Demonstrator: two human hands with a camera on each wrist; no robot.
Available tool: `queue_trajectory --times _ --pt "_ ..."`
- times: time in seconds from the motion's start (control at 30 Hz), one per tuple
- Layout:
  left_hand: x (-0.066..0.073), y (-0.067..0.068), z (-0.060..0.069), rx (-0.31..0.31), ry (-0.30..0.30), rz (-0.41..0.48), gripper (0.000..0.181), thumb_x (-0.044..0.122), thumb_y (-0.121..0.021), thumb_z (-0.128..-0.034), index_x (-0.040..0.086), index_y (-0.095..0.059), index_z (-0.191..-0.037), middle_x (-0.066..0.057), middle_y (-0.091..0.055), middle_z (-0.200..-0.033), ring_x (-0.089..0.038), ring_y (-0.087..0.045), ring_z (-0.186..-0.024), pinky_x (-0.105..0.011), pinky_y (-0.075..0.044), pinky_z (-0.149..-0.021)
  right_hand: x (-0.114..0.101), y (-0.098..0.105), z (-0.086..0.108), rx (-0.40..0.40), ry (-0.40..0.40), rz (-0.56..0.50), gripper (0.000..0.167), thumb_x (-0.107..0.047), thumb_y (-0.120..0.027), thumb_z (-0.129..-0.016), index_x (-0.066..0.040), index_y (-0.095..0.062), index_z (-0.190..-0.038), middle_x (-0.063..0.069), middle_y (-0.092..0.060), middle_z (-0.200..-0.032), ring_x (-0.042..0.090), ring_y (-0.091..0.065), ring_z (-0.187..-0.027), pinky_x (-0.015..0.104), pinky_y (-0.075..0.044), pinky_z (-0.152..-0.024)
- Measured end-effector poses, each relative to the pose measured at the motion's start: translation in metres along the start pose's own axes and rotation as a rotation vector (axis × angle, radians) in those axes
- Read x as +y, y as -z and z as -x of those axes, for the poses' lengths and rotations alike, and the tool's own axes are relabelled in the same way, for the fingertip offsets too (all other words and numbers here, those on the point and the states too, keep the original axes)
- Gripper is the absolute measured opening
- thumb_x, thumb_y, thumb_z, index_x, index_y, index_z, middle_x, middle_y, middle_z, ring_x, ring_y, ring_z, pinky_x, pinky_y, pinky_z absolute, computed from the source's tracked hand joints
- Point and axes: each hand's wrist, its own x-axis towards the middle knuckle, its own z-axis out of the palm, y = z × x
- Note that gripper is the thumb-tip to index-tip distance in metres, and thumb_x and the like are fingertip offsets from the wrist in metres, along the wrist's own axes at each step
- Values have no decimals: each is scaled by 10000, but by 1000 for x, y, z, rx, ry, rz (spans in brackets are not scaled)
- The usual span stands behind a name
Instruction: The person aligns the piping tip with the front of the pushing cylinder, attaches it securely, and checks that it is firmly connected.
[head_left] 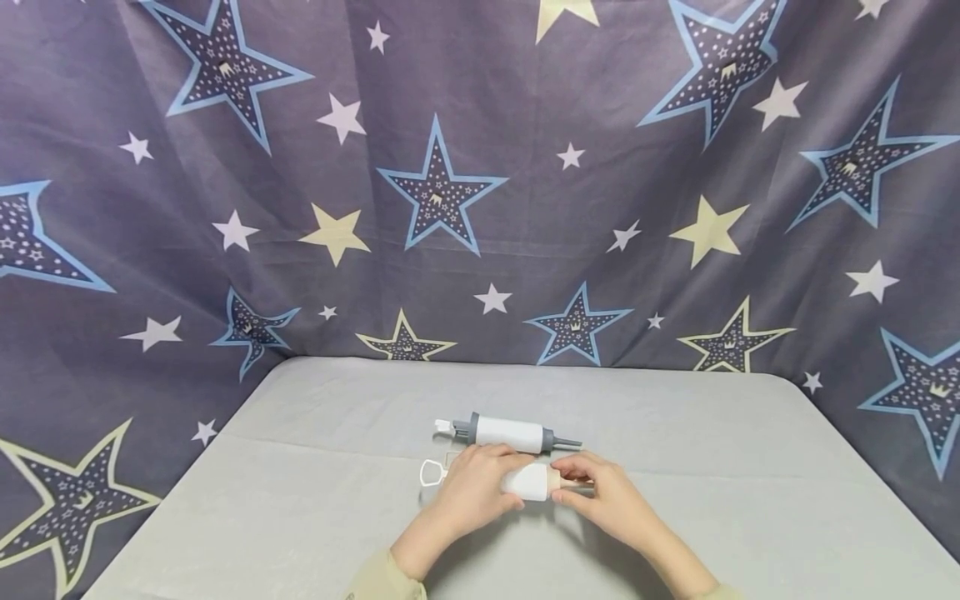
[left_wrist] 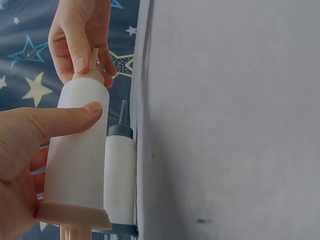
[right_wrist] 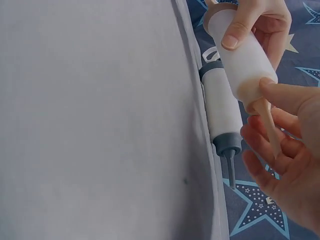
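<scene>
A white balloon pump with a beige nozzle end lies sideways between both hands, just above the table. My left hand grips its white barrel, thumb across the near side, as the left wrist view shows. At the nozzle end, my right hand pinches the beige collar between thumb and fingers, and the thin beige nozzle runs down past the palm. Behind it, on the table, rests a second balloon pump, white with dark grey ends; neither hand holds it.
The table has a light grey cloth cover. A dark curtain printed with stars hangs along its far side and both flanks. The grey-ended pump lies close behind the hands, its nozzle pointing right.
</scene>
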Motion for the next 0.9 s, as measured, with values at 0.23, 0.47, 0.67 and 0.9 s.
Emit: queue_trajectory --times 0.23,0.47,0.67,0.9 --pt "-5 -5 -2 -30 -4 25 540 334 -786 -620 218 -646 -1128 62 -657 -1019 -134 -602 -899 -307 -453 -795 2 -1 -4 -50 -42 17 259 -289 -689 -782 -139 -645 -988 -75 -639 -914 78 -594 -830 235 -501 -729" --pt "-8 -10 -3 -84 10 41 524 346 -786 -614 225 -655 -1106 46 -656 -1059 -134 -612 -910 -300 -460 -784 3 -1 -6 -111 -57 6 256 -319 -681 -786 -130 -645 -955 -65 -644 -852 69 -591 -792 271 -504 -729" --pt "-9 -12 -5 -104 23 45 521 343 -785 -617 221 -655 -1107 43 -657 -1056 -138 -613 -906 -300 -462 -776 5 -1 -7 -124 -65 -5 250 -312 -680 -789 -127 -646 -955 -54 -649 -864 78 -598 -798 254 -502 -713" --pt "-12 -16 -7 -108 13 33 513 354 -786 -608 223 -663 -1088 51 -662 -1029 -108 -613 -876 -270 -461 -745 7 -2 -9 -139 -54 13 230 -277 -676 -797 -114 -643 -956 -40 -654 -871 67 -596 -793 240 -496 -705"
